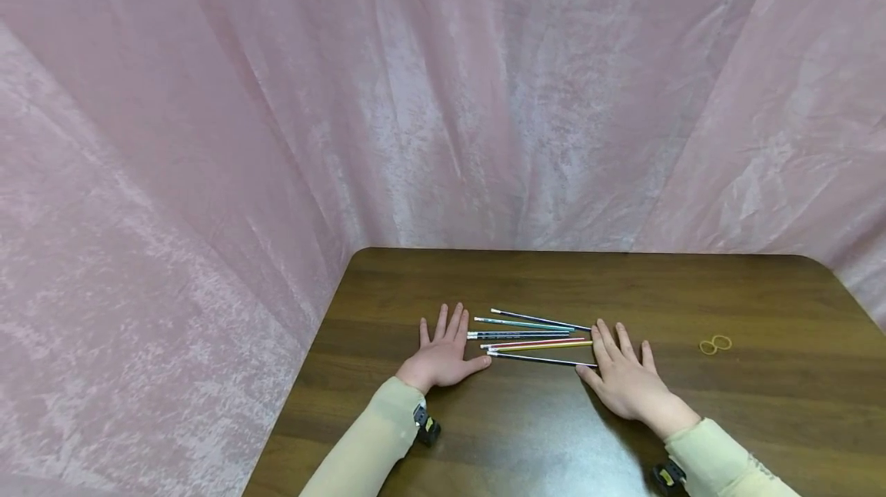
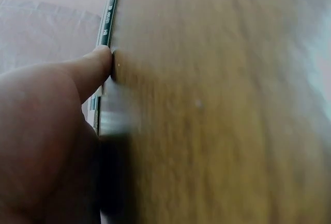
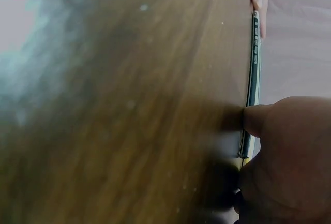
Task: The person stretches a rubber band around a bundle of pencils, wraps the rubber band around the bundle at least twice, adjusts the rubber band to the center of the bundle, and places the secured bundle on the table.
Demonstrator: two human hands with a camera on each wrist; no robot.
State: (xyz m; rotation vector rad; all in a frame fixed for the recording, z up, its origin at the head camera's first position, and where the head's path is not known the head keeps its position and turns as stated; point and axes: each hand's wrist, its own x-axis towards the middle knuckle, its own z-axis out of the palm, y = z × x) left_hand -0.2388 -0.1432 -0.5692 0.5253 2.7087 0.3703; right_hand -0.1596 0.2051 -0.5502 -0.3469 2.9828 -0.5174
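Several pencils [image 1: 533,335] lie side by side on the brown table, slightly fanned, with white ends toward the left. Blue, teal, black, red and yellow ones show among them. At their left ends my left hand [image 1: 443,355] rests flat on the table, fingers spread. My right hand [image 1: 625,378] lies across from it, fingers spread, its fingertips and thumb at the pencils' right ends. In the left wrist view, the left thumb is beside a dark pencil [image 2: 108,22] with printed lettering. The right wrist view shows the right thumb touching or close to a dark pencil [image 3: 254,63].
Two yellow rubber bands [image 1: 715,344] lie on the table to the right of my right hand. The wooden table [image 1: 782,405] has rounded far corners. Pink curtains [image 1: 443,97] hang behind it and along the left side.
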